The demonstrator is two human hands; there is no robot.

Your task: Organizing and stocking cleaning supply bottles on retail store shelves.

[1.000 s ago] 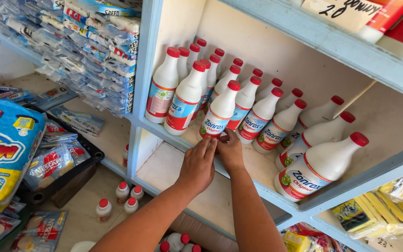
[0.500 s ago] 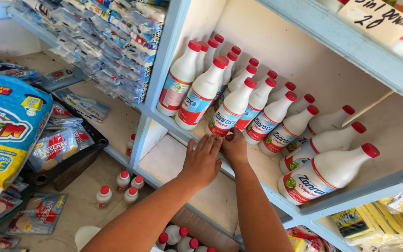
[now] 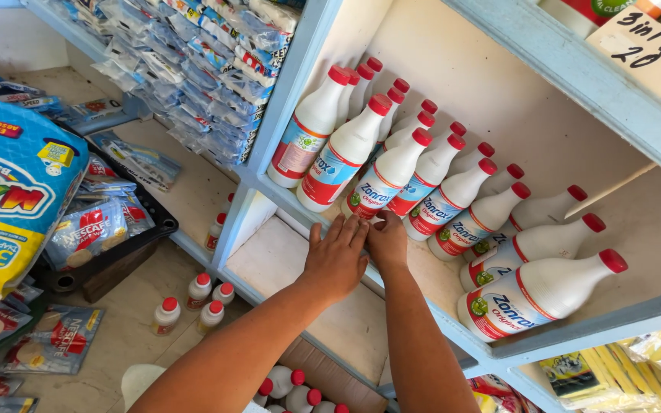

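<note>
Both of my hands rest on the front edge of a pale blue shelf [image 3: 284, 191]. My left hand [image 3: 336, 258] lies flat on the edge with its fingers stretched out and nothing in it. Touching it on the right, my right hand [image 3: 388, 241] has bent fingers, its fingertips just under the base of a white bottle with a red cap [image 3: 388, 174]. Whether those fingers pinch anything is hidden. Several more white red-capped bottles [image 3: 453, 195] stand in rows behind it, and three at the right [image 3: 541, 291] lie tilted on their sides.
Stacked sachet strips [image 3: 200, 69] fill the bay to the left. Small red-capped bottles [image 3: 193, 294] stand on the lower shelf, others in a cardboard box [image 3: 300, 390]. A big diaper pack [image 3: 9, 199] and a black tray of sachets [image 3: 101, 229] sit at left; yellow packs [image 3: 613, 375] at lower right.
My right fingertips have slid from the front bottle's label down to the shelf edge under it. My left hand stays flat beside it. The view has shifted slightly.
</note>
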